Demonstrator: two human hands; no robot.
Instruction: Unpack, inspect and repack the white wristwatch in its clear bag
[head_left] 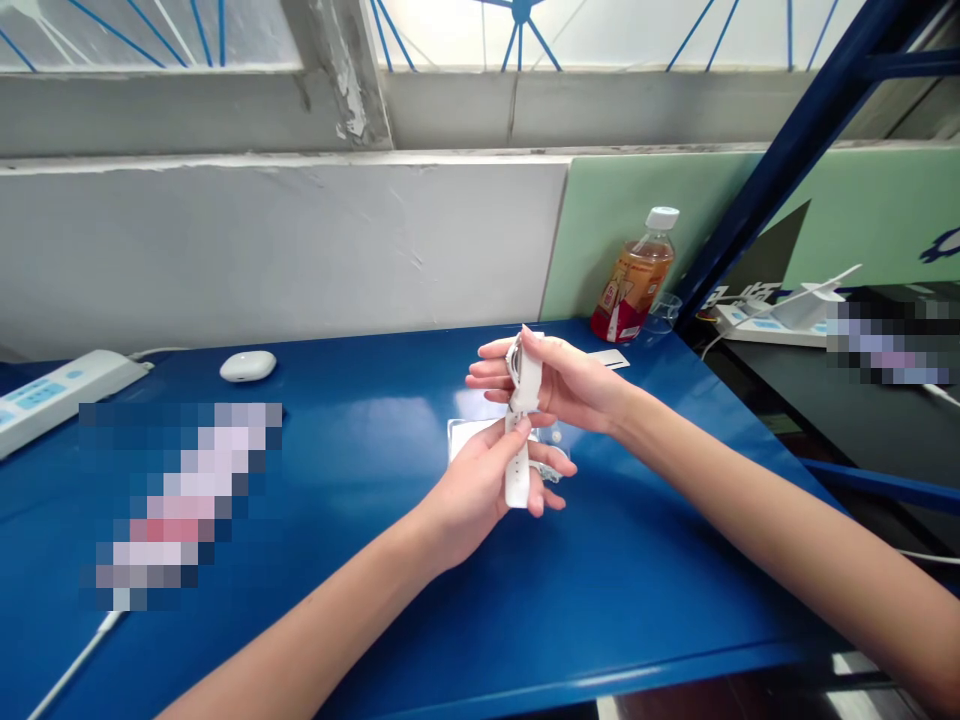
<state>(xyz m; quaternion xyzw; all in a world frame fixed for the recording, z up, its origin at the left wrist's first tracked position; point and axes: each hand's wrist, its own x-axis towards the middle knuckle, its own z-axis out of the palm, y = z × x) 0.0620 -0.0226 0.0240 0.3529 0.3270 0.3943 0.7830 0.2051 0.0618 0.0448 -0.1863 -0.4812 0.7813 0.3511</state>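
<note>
A white strap is held up in both hands above the middle of the blue desk. The left hand grips its lower length — the thumb lies across the front, over a row of small holes, and the fingers pass behind, their tips showing on the far side. The right hand holds the upper part, with the thumb at the top end and the other fingers stretched out behind. A silvery curved piece shows beside the upper part, close to the right hand's fingers; its shape is partly hidden. Another shiny bit shows among the left fingers, too small to make out.

Beneath the hands, a flat white thing lies on the desk, mostly covered from view. Beyond the right hand is a white card, and behind that a bottle with a white cap and reddish contents stands near a clear cup, by the green panel.

On the left side of the desk lie a white case, a power strip and a pixelated object — what it is cannot be told — with a white cable at its near end.
</note>
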